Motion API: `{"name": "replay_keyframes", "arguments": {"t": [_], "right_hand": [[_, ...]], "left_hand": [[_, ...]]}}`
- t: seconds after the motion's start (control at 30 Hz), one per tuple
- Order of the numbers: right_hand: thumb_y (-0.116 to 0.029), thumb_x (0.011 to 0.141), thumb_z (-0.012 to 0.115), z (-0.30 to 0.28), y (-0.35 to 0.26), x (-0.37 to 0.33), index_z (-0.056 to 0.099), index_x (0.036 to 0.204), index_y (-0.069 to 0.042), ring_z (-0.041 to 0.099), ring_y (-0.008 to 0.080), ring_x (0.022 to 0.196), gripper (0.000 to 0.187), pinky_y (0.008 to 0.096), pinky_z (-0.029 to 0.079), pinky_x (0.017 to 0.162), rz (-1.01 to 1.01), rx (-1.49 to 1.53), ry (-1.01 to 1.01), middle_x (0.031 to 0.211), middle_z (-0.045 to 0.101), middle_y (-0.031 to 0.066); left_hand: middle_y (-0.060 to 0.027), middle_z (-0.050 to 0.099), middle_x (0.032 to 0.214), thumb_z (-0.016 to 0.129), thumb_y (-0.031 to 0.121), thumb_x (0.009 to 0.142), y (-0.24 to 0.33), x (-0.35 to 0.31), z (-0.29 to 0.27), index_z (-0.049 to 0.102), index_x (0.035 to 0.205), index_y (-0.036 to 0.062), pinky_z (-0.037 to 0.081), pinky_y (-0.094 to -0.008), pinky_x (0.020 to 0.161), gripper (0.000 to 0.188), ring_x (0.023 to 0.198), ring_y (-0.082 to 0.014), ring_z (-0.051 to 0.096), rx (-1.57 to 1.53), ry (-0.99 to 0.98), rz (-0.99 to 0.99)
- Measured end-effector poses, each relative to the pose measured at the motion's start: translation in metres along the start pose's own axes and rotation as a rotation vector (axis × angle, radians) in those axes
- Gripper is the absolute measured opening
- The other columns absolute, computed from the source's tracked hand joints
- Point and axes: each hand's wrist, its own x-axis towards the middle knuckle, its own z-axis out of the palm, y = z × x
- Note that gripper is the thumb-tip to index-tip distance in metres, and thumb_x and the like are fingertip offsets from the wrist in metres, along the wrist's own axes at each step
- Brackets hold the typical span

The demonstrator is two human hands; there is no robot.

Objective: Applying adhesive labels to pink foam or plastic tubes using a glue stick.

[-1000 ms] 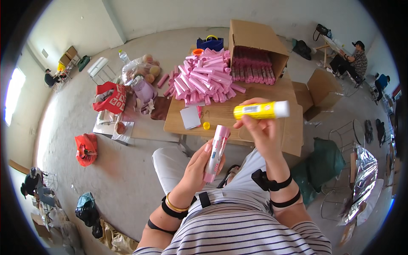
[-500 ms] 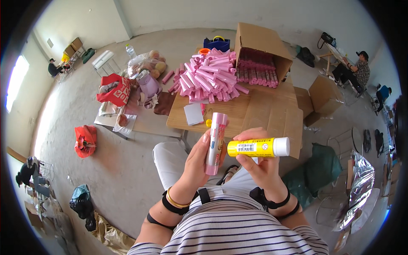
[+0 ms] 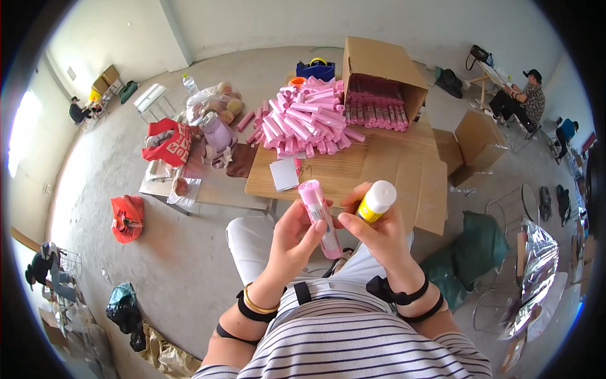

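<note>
Your left hand has its grip closed round the pink tube, and your right hand clasps the glue stick, both above your lap. It looks like the gluing step; next, the stick's tip likely needs to meet the tube squarely.

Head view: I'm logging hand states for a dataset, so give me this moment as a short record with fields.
left hand: left hand holds a pink tube upright, fingers wrapped round its lower half
right hand: right hand holds a yellow glue stick with a white cap, tilted beside the tube
contact: tube and stick close together; touching cannot be told
ahead: low wooden table with a pile of pink tubes and a white card
behind the pile: open cardboard box on its side, filled with pink tubes
</note>
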Motion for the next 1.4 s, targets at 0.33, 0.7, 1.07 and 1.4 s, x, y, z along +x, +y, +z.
{"name": "replay_keyframes", "arguments": {"t": [0.33,0.7,1.07,1.4], "right_hand": [[-0.013,0.083,0.074,-0.001,0.003,0.004,0.064,0.094,-0.003,0.058,0.0068,0.077,0.018,0.0240,0.047,0.070,0.003,-0.027,-0.031,0.085,0.066,0.0006],[-0.008,0.081,0.073,-0.010,0.015,-0.003,0.062,0.093,-0.001,0.057,0.0092,0.073,0.018,0.0250,0.045,0.066,-0.026,-0.133,0.003,0.082,0.062,0.0029],[-0.007,0.080,0.071,-0.011,0.019,-0.004,0.062,0.096,-0.001,0.057,0.0083,0.074,0.019,0.0251,0.046,0.067,0.010,-0.114,0.049,0.082,0.063,0.0025],[-0.007,0.083,0.067,-0.014,0.020,0.000,0.064,0.089,-0.001,0.058,0.0065,0.074,0.009,0.0237,0.048,0.066,-0.003,-0.155,0.073,0.081,0.065,0.0007]], "left_hand": [[-0.0089,0.067,0.092,0.069,0.016,0.086,0.003,0.001,0.002,0.056,0.113,-0.0013,0.052,-0.0268,0.071,0.035,0.082,-0.0146,0.066,0.409,0.009,0.063],[-0.0086,0.068,0.083,0.071,0.009,0.084,0.003,0.002,0.011,0.058,0.104,-0.0008,0.053,-0.0266,0.066,0.026,0.074,-0.0164,0.069,0.467,0.050,0.046],[-0.0088,0.068,0.080,0.071,0.005,0.082,0.004,0.004,0.018,0.060,0.099,-0.0009,0.052,-0.0262,0.063,0.022,0.071,-0.0171,0.069,0.583,0.103,0.098],[-0.0090,0.069,0.086,0.068,0.002,0.080,-0.003,0.006,0.018,0.061,0.103,-0.0005,0.054,-0.0270,0.067,0.024,0.075,-0.0167,0.069,0.567,0.122,0.081]]}}
